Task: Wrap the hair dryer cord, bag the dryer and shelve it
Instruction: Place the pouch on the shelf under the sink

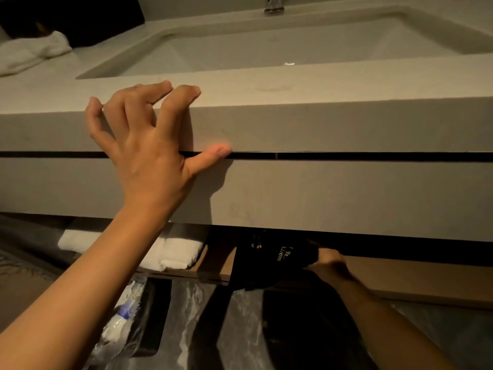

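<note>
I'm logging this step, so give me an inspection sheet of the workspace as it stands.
Surface: pale counter with sink; shelf below.
Job's things: black bag on the shelf's edge; dryer not visible.
Clutter: folded towels on shelf, towel on counter, plastic bottles below.
Grippers: left hand braced on counter edge; right hand gripping the bag.
Cables: nothing seen.
Surroundings: faucet, dim marbled floor.

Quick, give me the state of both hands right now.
Left hand: open, fingers spread, braced on the vanity counter edge, holding nothing.
Right hand: closed on the black bag, at the shelf under the counter.
</note>
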